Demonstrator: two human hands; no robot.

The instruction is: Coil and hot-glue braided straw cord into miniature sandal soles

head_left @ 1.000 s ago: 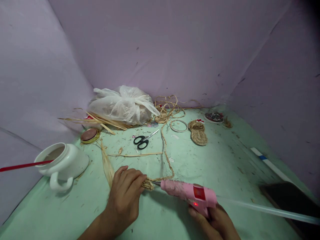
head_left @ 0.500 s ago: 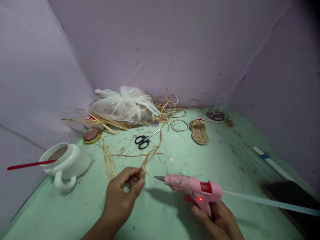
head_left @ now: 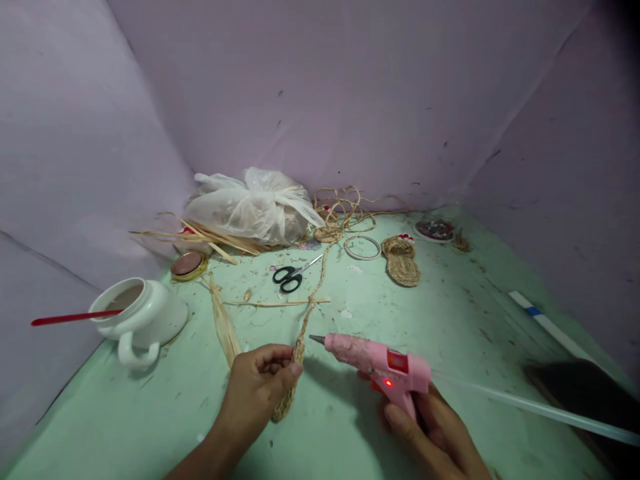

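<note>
Left hand (head_left: 257, 387) pinched on a narrow tan coil of braided plant fibre (head_left: 286, 401) over the pale green tabletop (head_left: 450, 313), right hand (head_left: 431, 427) wrapped round the handle of a pink plastic glue gun (head_left: 377, 360); its grey metal nozzle (head_left: 317, 339) points close to my left fingertips, so a slipped wrist could burn me or smear glue. The long tan braided cord (head_left: 321, 272), if snagged, might tug the coil crooked. My fingers cover the coil's middle, trigger pressure can't be told, and the translucent glue stick (head_left: 530, 407) runs out of view.

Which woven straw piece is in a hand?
The braided piece pinched by the left hand; the red-beaded slipper and the coiled piece by the plastic bag lie untouched.
</note>
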